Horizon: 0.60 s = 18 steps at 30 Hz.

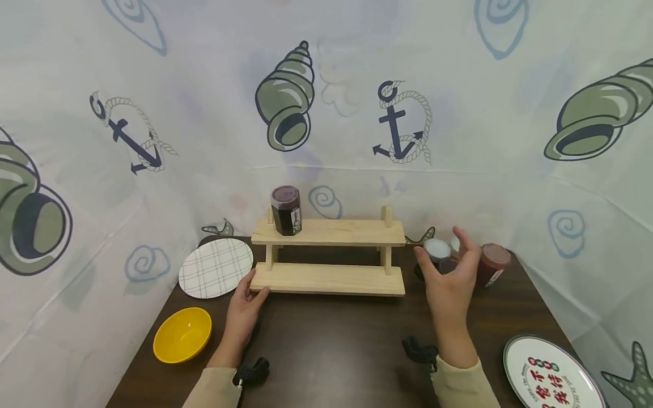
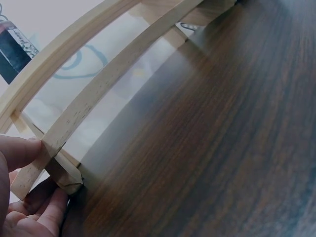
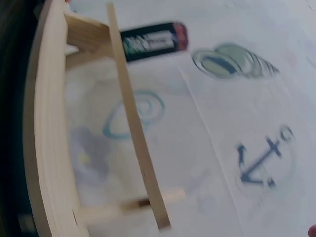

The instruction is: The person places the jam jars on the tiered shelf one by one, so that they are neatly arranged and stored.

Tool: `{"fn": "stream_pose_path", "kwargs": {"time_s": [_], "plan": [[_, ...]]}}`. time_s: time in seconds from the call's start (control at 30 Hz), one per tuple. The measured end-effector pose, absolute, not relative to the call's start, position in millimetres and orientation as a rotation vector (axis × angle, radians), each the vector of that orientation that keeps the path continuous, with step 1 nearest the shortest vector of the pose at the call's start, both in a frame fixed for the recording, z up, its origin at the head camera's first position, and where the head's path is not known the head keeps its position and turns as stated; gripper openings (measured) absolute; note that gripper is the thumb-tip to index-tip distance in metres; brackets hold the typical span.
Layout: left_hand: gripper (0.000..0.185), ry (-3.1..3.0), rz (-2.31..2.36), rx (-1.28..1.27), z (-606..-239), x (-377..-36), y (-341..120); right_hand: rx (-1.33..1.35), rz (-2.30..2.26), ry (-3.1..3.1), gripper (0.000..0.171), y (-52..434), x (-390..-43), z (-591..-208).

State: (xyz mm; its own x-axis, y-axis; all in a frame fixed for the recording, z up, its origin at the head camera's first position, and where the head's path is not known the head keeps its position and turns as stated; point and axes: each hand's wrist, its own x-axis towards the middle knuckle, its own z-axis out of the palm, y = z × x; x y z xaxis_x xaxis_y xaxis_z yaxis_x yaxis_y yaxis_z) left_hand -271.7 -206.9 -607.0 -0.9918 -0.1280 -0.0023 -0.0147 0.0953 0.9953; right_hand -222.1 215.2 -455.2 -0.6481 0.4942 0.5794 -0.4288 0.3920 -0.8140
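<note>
A two-tier wooden shelf [image 1: 329, 279] stands toward the back of the dark table. My left hand [image 1: 242, 317] grips the left end of its lower board. In the left wrist view the thumb [image 2: 19, 150] presses the board's edge and fingers curl beneath. On the upper tier, at the left, a dark jar with a purplish lid [image 1: 287, 211] stands upright. My right hand [image 1: 453, 286], thumb and fingers spread, holds nothing near the jars right of the shelf. Those include a white-lidded jar [image 1: 437, 248] and a reddish-brown jar [image 1: 493, 263]; the hand partly hides the others.
A white checked plate [image 1: 216, 267] lies left of the shelf, with a yellow bowl [image 1: 182, 335] in front of it. At the front right lies a white plate with red characters [image 1: 551, 371]. Patterned cloth [image 1: 347, 124] hangs behind the table and along both sides.
</note>
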Motion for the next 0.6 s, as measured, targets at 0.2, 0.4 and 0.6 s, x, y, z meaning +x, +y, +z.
{"fn": "stream_pose_path", "kwargs": {"time_s": [0.2,0.4,0.6], "plan": [[0.075,-2.277,-2.03,0.122,-608.1,-270.5,-204.6,-0.206,1.397,-1.775,0.081,254.0,-214.4,-458.3],[0.075,-2.284,-2.027,0.135,-607.8,-269.2,-204.9,-0.273,1.442,-1.726,0.081,265.6,-212.1,-476.3],[0.078,-2.294,-2.027,0.151,-606.2,-269.5,-209.8,-0.347,1.507,-1.741,0.091,266.6,-225.1,-517.3]]}}
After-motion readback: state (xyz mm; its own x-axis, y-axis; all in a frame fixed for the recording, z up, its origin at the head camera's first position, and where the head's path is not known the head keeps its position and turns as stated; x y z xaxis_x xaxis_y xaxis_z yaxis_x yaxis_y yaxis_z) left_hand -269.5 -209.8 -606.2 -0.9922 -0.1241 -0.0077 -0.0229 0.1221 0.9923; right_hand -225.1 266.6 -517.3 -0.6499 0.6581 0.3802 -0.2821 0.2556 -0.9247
